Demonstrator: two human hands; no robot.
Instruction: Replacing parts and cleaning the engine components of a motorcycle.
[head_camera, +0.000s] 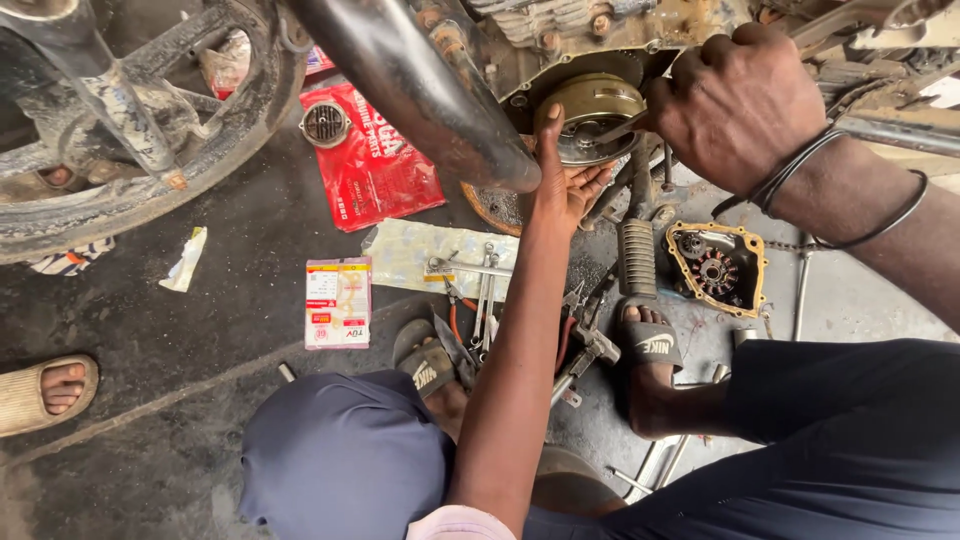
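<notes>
- Fingers of the right hand (735, 105), upper right of the frame, are clenched round a slim metal tool (622, 127) whose tip meets the round brass-coloured rotor (592, 112) at top centre.
- Left hand (560, 175) lies spread, fingertips against the rotor's lower edge, pinching nothing.
- Steadying the rotor while levering squarely looks wise.
- Left forearm rises straight from bottom centre; right wrist bends inward.
- Removed engine cover (716, 268) lies right of centre.

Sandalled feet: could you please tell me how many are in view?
3: two black slides on the person's own feet, one beside the tools and one near the engine cover; a tan sandal at far left.
</notes>
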